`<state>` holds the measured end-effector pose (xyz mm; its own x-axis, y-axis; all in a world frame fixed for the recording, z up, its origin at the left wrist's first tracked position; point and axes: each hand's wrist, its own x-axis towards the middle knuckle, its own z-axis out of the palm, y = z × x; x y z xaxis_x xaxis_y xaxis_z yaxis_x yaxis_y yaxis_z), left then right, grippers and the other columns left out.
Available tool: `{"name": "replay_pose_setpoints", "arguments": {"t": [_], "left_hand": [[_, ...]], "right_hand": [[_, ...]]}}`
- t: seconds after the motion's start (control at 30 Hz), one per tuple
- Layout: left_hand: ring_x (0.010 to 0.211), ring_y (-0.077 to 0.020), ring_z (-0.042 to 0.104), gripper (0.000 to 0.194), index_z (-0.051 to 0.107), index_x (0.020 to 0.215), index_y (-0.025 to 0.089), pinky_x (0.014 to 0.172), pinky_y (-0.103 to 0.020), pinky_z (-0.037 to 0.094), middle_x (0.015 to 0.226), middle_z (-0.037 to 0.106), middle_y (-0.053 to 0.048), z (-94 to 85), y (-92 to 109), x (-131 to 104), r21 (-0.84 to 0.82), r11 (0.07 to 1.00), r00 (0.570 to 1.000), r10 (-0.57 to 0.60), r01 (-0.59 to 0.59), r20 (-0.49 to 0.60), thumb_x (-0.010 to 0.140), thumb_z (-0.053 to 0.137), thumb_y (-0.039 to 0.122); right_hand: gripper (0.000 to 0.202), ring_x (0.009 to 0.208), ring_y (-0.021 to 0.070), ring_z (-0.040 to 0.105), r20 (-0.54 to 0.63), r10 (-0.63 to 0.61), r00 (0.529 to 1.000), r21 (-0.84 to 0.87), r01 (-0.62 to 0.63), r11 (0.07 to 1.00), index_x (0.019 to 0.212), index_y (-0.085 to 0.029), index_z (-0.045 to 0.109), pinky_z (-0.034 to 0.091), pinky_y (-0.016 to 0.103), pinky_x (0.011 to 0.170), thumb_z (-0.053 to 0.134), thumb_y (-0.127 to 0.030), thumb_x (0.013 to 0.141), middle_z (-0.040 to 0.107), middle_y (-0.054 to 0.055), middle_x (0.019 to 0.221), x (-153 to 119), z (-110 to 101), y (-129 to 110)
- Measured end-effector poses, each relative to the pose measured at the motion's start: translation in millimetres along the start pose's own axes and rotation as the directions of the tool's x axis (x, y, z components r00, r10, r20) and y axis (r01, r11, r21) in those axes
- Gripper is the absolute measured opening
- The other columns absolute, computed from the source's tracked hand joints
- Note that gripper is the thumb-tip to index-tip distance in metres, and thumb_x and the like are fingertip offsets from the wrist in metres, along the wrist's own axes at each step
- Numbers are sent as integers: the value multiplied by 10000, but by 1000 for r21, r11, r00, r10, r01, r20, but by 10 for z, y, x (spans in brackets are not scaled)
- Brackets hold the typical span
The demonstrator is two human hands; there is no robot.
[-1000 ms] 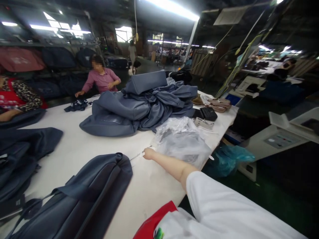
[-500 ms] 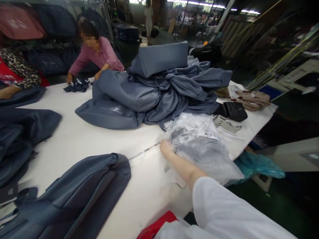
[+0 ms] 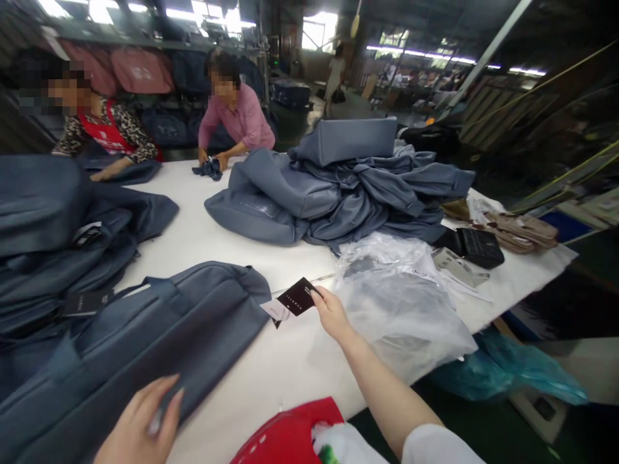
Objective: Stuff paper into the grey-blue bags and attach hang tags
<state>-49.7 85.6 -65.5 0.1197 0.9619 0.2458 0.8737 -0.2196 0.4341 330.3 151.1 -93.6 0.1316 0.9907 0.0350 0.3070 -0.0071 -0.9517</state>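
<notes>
My right hand (image 3: 333, 314) pinches a black hang tag (image 3: 297, 296) above the white table. A pale card (image 3: 278, 310) lies against that tag. Left of it stretches a dark blue-grey bag (image 3: 193, 335) with handle straps, lying on its side. My left hand (image 3: 145, 419) is over the near side of this bag, thumb and fingers apart. A small pale spot shows between them, too blurred to name. Another black tag (image 3: 88, 301) rests on the bag. Beside my right wrist sits a clear plastic bag (image 3: 401, 316) with grey contents.
Blue-grey bags are heaped (image 3: 338, 187) across the table (image 3: 184, 241), and more are stacked at the left (image 3: 43, 206). Behind, a person in a pink shirt (image 3: 242, 122) and one in a red apron (image 3: 106, 132) handle dark fabric. A black box (image 3: 481, 247) stands at the right.
My right hand, earlier beside the plastic bag's edge, now holds the tags up nearer to me. My left hand has come into view at the lower left. The view has shifted left and up.
</notes>
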Motion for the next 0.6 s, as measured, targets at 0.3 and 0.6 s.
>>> {"name": "replay_pose_setpoints", "arguments": {"t": [0.3, 0.6], "left_hand": [[1028, -255, 635, 487, 620, 1183, 219, 920, -372, 512, 1136, 680, -66, -614, 347, 397, -447, 894, 840, 225, 23, 494, 755, 637, 450], [696, -161, 631, 284, 725, 804, 155, 662, -252, 524, 752, 704, -38, -949, -13, 181, -651, 720, 824, 204, 239, 528, 800, 608, 414]], "right_hand": [[307, 717, 135, 571, 226, 274, 935, 681, -352, 642, 919, -170, 685, 451, 252, 655, 709, -414, 733, 670, 23, 792, -820, 1053, -1004], [361, 770, 138, 589, 425, 187, 886, 714, -454, 533, 971, -198, 662, 450, 263, 714, 733, -416, 692, 681, 15, 887, -974, 1511, -1250]]}}
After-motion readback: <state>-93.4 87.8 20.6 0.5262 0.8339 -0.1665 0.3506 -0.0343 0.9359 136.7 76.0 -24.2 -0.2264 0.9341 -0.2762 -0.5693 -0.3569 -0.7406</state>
